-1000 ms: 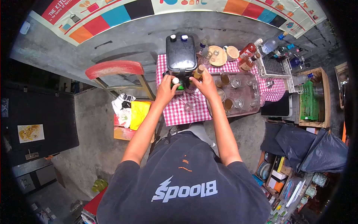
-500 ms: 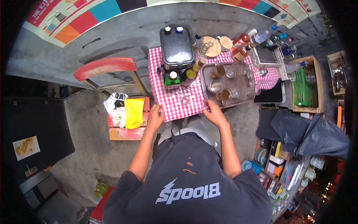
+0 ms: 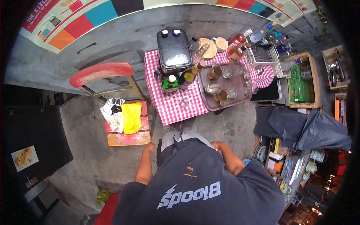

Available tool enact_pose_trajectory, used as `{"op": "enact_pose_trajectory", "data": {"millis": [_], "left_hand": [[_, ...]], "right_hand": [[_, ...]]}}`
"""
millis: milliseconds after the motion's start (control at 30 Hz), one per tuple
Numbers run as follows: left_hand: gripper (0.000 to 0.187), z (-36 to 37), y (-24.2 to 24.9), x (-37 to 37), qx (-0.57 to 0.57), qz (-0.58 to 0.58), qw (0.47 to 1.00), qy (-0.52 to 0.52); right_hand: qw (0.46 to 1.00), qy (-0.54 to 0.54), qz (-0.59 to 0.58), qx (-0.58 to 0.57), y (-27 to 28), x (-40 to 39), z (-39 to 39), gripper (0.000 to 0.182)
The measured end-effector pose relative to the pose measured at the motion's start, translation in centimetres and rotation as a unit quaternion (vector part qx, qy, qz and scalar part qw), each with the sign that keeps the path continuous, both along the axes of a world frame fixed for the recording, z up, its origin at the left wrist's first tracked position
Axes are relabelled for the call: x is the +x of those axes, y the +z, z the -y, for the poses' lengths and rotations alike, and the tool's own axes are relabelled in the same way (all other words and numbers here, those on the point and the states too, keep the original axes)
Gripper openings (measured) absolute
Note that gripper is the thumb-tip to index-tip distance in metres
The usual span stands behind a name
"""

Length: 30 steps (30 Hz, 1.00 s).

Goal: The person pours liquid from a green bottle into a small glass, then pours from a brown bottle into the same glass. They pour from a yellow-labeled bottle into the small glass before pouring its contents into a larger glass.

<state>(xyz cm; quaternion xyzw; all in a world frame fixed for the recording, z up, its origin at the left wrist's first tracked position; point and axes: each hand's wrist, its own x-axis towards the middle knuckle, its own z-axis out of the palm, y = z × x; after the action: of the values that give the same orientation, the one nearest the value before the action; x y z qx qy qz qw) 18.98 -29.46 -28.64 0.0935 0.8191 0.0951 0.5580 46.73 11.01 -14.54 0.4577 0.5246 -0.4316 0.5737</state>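
Left hand (image 3: 150,147) low beside the body, near the front edge of the red chair (image 3: 129,138); right hand (image 3: 216,145) well apart from the left, close against the grey trousers (image 3: 198,135), contact uncertain; fingers of both largely out of sight, hence impossible to tell whether spread, curled or closed on anything.

Step in hand, as judged from the stance: standing back from the glassware, arms down; best done with elbows close in, left wrist clear of the chair, and knees off the overhanging edge of the checked tablecloth (image 3: 155,99); in case of a snagged cloth, probable danger to the small clear glass (image 3: 183,102), ahead of and between the two hands, near the cloth's closer edge.

Farther ahead of the hands, beyond this glass: green bottle (image 3: 170,85), squared, bright green at the shoulder, with a pale cap; just to its right, stoppered bottle (image 3: 187,78), yellowish-green and glossy, with a tan top; behind both, black container (image 3: 174,49), shiny-lidded; ahead of the right hand, brown tray (image 3: 204,80), bearing a metal cup (image 3: 212,88) and several glasses, two with brown contents.
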Motion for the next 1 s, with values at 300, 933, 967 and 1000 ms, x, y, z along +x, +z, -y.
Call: {"op": "enact_pose_trajectory", "data": {"millis": [300,933,967,1000], "left_hand": [[0.059,-1.9,1.7,1.1,0.056,-0.021,0.997,0.052],[0.037,-15.0,0.1,4.5,0.072,-0.105,0.947,0.296],[0.039,-16.4,1.3,5.6,0.078,-0.106,0.945,0.3],[0.039,-18.3,2.9,6.3,0.077,-0.111,0.947,0.291]], "right_hand": [[0.956,0.213,-0.178,0.091,-6.7,1.7,-2.5,0.059],[0.917,0.073,-0.367,0.139,-8.4,0.0,-19.2,0.036],[0.916,0.054,-0.367,0.15,-9.5,0.3,-20.2,0.036],[0.911,0.064,-0.376,0.154,-10.3,0.4,-21.5,0.036]]}}
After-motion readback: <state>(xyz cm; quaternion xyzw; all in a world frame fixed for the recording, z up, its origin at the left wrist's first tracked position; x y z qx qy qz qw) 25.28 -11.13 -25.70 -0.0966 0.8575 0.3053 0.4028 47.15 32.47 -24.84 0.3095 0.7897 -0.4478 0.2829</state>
